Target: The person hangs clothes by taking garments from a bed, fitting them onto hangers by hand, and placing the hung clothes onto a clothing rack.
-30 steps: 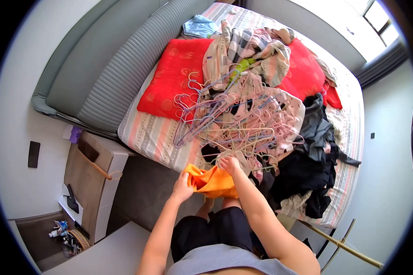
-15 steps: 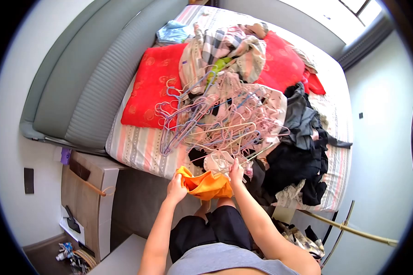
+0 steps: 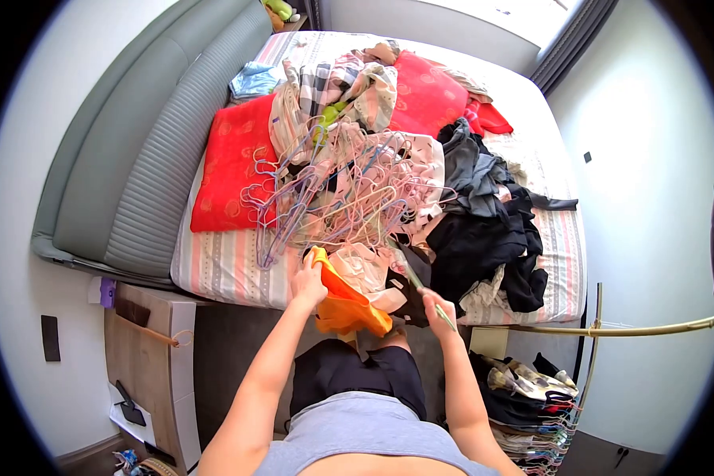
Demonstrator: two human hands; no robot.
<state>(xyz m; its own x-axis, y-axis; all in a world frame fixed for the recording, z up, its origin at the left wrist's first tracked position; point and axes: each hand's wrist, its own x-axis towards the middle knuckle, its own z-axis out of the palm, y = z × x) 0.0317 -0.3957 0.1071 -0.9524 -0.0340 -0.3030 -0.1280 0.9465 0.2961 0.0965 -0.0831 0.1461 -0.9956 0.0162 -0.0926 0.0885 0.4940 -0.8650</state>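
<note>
An orange garment (image 3: pixel 345 300) hangs from my left hand (image 3: pixel 309 284), whose fingers are closed on its upper edge near the bed's front edge. My right hand (image 3: pixel 439 309) is closed round a pale green hanger (image 3: pixel 411 274), to the right of the garment and apart from it. Just beyond the orange cloth lies a pale pink garment (image 3: pixel 362 270). Farther up the bed is a tangled heap of pink, purple and blue hangers (image 3: pixel 349 186). Dark clothes (image 3: pixel 484 246) are piled to the right of it.
Two red cushions (image 3: pixel 228 170) lie on the striped bed (image 3: pixel 230 274). A wooden nightstand (image 3: pixel 147 337) stands at the left. At the right, a bamboo pole (image 3: pixel 650 328) crosses above several garments on hangers (image 3: pixel 531 412). A grey padded headboard (image 3: pixel 135 151) borders the bed.
My right hand has left the orange garment's side and moved right with the green hanger. The garment now hangs from my left hand. The view has shifted, showing more of the hanging clothes.
</note>
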